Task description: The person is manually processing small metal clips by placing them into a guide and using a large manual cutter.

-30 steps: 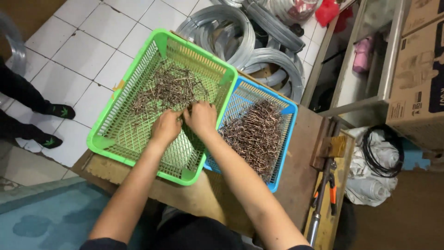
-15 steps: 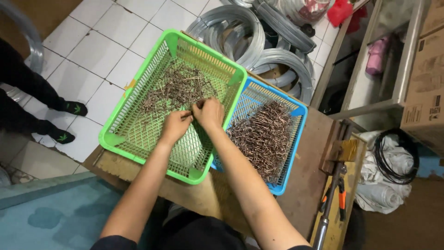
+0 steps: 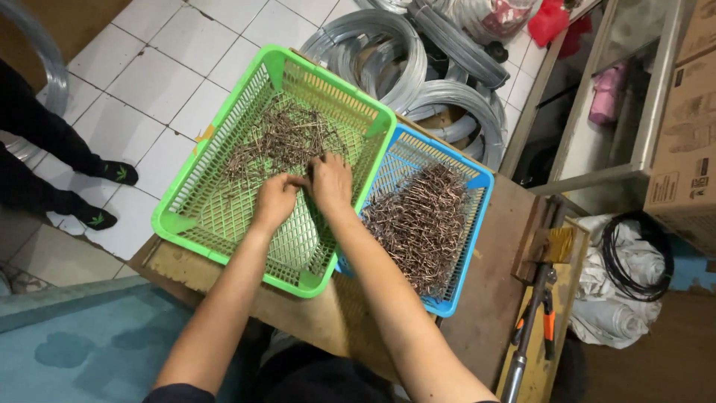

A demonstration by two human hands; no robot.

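A green plastic basket (image 3: pixel 195 176) rests on a wooden bench and holds a loose heap of thin brown metal wire pieces (image 3: pixel 280 138). Beside it on the right stands a blue basket (image 3: pixel 468 246) packed with a thicker pile of the same wire pieces (image 3: pixel 424 224). Both my hands are inside the green basket, side by side. My left hand (image 3: pixel 275 198) is curled, fingers pinched on a few wire pieces. My right hand (image 3: pixel 332 181) also grips wire pieces at the edge of the heap.
The wooden bench (image 3: pixel 492 298) carries long-handled cutters with orange grips (image 3: pixel 531 328) at the right. Coils of grey wire (image 3: pixel 403 60) lie behind the baskets. Another person's legs in black shoes (image 3: pixel 97 195) stand at the left on white tiles. A cardboard box (image 3: pixel 682 142) sits far right.
My hands have stayed in the green basket, working at the near edge of the wire heap. The view has shifted slightly.
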